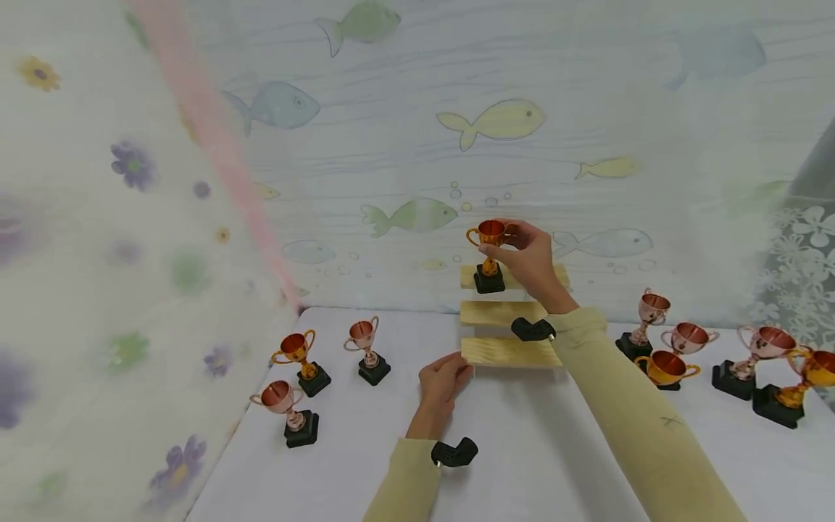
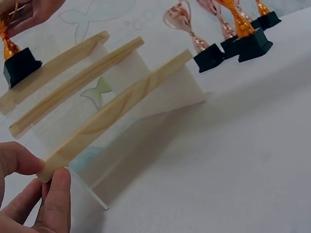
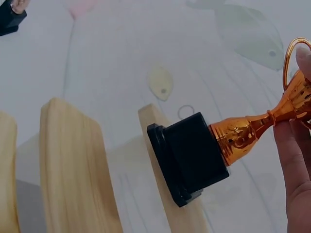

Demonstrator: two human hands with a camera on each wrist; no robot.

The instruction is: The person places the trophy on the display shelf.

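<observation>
A gold trophy cup (image 1: 489, 267) on a black base is gripped at its bowl by my right hand (image 1: 531, 257). It is over the top plank of a three-step wooden display stand (image 1: 512, 352) with clear side panels. In the right wrist view the black base (image 3: 192, 158) overlaps the top plank; I cannot tell whether it rests on it. My left hand (image 1: 441, 388) pinches the left end of the lowest plank. The left wrist view shows its thumb on top of this plank (image 2: 107, 114) and its fingers under it.
To the left stand a gold trophy (image 1: 313, 378) and two rose-gold trophies, one nearer the front (image 1: 301, 428) and one nearer the stand (image 1: 373, 368). Several gold and rose-gold trophies (image 1: 776, 406) stand on the right. A fish-patterned curtain (image 1: 391, 283) hangs behind the white table (image 1: 522, 464).
</observation>
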